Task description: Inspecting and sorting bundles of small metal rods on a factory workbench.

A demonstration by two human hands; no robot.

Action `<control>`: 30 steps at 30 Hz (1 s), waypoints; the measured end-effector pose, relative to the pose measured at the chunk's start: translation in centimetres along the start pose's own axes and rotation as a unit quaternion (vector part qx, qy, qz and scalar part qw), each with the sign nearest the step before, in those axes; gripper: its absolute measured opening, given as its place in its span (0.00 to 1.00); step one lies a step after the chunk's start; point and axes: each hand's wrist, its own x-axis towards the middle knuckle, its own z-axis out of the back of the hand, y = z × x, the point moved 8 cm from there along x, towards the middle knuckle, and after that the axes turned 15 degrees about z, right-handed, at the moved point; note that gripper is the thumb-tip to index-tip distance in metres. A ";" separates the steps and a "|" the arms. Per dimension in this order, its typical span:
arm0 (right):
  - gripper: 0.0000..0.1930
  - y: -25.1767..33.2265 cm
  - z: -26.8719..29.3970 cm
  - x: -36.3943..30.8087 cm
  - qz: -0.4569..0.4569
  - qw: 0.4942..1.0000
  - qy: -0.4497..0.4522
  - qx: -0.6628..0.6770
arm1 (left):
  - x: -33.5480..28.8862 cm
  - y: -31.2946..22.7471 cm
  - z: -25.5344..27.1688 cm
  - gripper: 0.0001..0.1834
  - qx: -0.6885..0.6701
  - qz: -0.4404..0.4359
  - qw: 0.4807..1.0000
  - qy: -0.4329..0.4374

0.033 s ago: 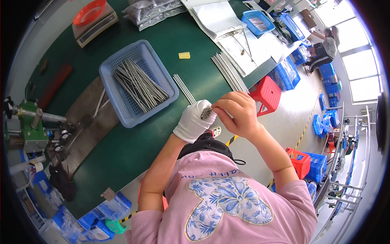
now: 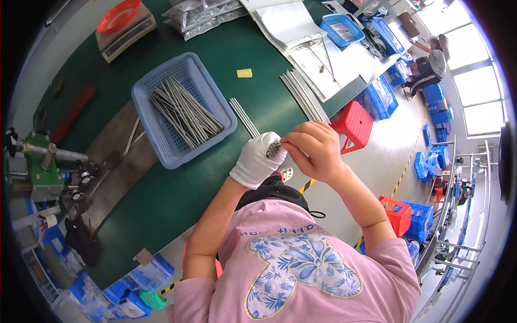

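Note:
My left hand (image 2: 256,163), in a white glove, is wrapped round a bundle of thin metal rods (image 2: 274,150), whose ends show at the top of the fist. Bare fingers of my right hand (image 2: 316,151) are pinched together right beside those ends; whatever lies between the fingertips is too small to make out. Just beyond the glove, a few loose rods (image 2: 244,118) lie side by side on the green table (image 2: 186,196). To the left stands a blue plastic basket (image 2: 230,119) with a heap of similar grey rods (image 2: 186,113) in it.
Another row of rods (image 2: 304,97) lies by an open binder (image 2: 318,56) near the table's right edge. A scale (image 2: 126,37) with a red dish stands far left, a green machine (image 2: 46,169) at left. Red stools (image 2: 354,126) and blue crates flank the table; a person (image 2: 431,64) is far off.

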 end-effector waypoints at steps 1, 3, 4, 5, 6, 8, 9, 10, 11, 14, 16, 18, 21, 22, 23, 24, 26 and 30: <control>0.05 0.1 -0.1 0.0 0.007 1.000 0.012 -0.012 | 0.1 0.1 0.0 0.08 -0.001 0.001 1.000 0.000; 0.05 0.1 -0.3 0.2 0.009 0.999 0.029 -0.014 | 0.1 0.2 0.0 0.08 -0.033 -0.003 0.999 0.009; 0.06 0.2 -0.5 0.3 0.012 0.999 0.044 -0.018 | 0.1 0.3 -0.1 0.08 -0.034 -0.004 0.999 0.009; 0.06 0.2 -0.6 0.2 0.012 0.999 0.045 -0.019 | 0.1 0.5 -0.1 0.08 -0.032 -0.003 0.999 0.009; 0.06 0.2 -0.7 0.1 0.009 0.999 0.039 -0.018 | 0.1 0.6 -0.2 0.08 -0.030 -0.003 1.000 0.009; 0.06 0.1 -0.7 0.1 0.007 0.999 0.034 -0.017 | 0.1 0.5 -0.2 0.08 -0.034 0.000 0.999 0.010; 0.05 0.0 -0.5 0.2 0.011 0.999 0.032 -0.028 | 0.2 0.5 -0.1 0.09 -0.038 0.004 0.999 0.011; 0.05 0.1 -0.4 0.3 0.015 0.999 0.030 -0.038 | 0.2 0.2 0.0 0.09 -0.039 0.004 0.999 0.010; 0.05 0.0 -0.5 0.3 0.016 0.999 0.031 -0.038 | 0.3 0.1 0.1 0.09 -0.032 0.010 0.999 0.010; 0.05 -0.1 -0.3 0.4 0.009 0.999 0.003 -0.033 | 0.4 0.1 0.2 0.09 -0.024 0.016 1.000 0.007; 0.05 -0.4 0.0 0.4 0.001 0.999 -0.011 -0.040 | 0.4 0.1 0.2 0.10 -0.022 0.015 1.000 0.006; 0.05 -0.7 -0.1 0.4 -0.005 1.000 -0.010 -0.028 | 0.5 0.1 0.2 0.11 -0.035 0.030 0.999 0.002; 0.05 -0.9 -0.4 0.2 -0.010 1.000 -0.009 -0.015 | 0.4 0.6 0.1 0.12 -0.036 0.026 0.999 0.004; 0.05 -0.8 -0.5 0.2 -0.008 1.000 -0.010 -0.013 | 0.4 0.5 0.1 0.12 -0.037 0.026 0.999 0.003; 0.05 -0.8 -0.5 0.2 -0.008 1.000 -0.010 -0.013 | 0.5 0.5 0.0 0.12 -0.031 0.030 0.999 0.005; 0.04 -0.9 -0.5 0.3 -0.009 1.000 -0.004 -0.023 | 0.5 0.4 0.0 0.13 -0.025 0.034 0.999 0.006; 0.04 -1.0 -0.5 0.4 -0.011 0.999 0.001 -0.033 | 0.5 0.5 0.0 0.13 -0.029 0.031 0.999 0.002; 0.05 -0.7 -0.8 0.8 -0.001 0.999 0.030 -0.028 | 0.5 0.4 0.1 0.11 -0.034 0.009 0.999 -0.012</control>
